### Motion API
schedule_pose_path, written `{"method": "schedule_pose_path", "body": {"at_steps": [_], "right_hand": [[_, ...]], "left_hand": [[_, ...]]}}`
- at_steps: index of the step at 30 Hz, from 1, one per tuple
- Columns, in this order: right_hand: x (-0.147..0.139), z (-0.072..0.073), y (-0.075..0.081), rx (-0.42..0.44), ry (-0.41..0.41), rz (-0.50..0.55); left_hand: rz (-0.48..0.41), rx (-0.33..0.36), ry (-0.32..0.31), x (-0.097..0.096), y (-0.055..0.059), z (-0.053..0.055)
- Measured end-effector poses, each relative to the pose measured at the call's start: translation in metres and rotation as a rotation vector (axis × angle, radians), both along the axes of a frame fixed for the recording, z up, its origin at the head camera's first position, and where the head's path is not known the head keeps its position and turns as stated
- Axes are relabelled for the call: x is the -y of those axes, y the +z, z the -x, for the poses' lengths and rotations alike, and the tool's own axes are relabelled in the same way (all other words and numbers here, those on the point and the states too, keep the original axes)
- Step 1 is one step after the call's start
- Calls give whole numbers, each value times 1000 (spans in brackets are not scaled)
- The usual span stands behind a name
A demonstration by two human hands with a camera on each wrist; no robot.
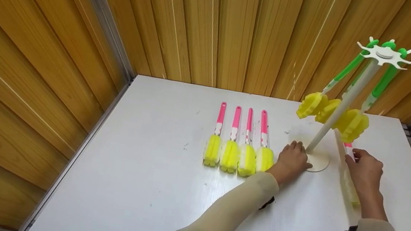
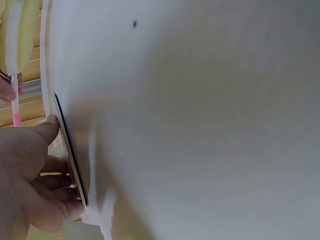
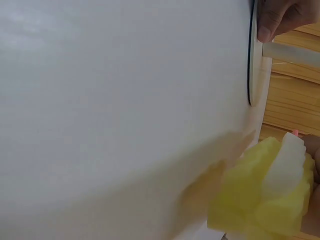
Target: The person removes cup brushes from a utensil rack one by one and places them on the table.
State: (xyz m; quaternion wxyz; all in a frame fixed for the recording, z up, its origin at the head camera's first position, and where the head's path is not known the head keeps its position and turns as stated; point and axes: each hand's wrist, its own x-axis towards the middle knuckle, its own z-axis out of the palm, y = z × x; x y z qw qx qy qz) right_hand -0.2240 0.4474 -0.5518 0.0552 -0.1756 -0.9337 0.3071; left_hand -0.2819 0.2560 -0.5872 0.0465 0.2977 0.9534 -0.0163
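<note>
My left hand point(image 1: 292, 159) rests on the round base point(image 1: 319, 163) of a white stand, thumb and fingers spread along its rim. From the base a pole point(image 1: 342, 105) rises to a star-shaped hook top point(image 1: 385, 55). Right of the stand, my right hand point(image 1: 366, 170) pinches a sponge bottle brush by its white neck. Its pink handle end point(image 1: 348, 145) points away from me, towards the hanging sponges. The yellow-and-white sponge head point(image 3: 260, 195) fills the lower right of the right wrist view; in the head view the hand and wrist partly hide it.
Green-handled brushes point(image 1: 346, 72) with yellow sponges hang from the far side of the stand's top. Several pink-handled brushes point(image 1: 217, 148) lie side by side on the white table point(image 1: 138, 154), left of my left hand. Wood-panelled walls point(image 1: 235, 33) border the table.
</note>
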Motion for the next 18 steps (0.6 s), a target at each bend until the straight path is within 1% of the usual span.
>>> {"method": "schedule_pose_path", "body": {"at_steps": [7,11,15,18], "right_hand": [[1,3,-5,69,-5,16],[0,3,-11,81,-9,12],[-1,2,-16,21,8,-27],[-2,3,-17,-2,20,-44]], "left_hand": [[-6,12,6,0,2,0],[-11,19,8,0,2,-1],[8,-12,8,0,1,-1],[24,-39,5,1,1,-2]]}}
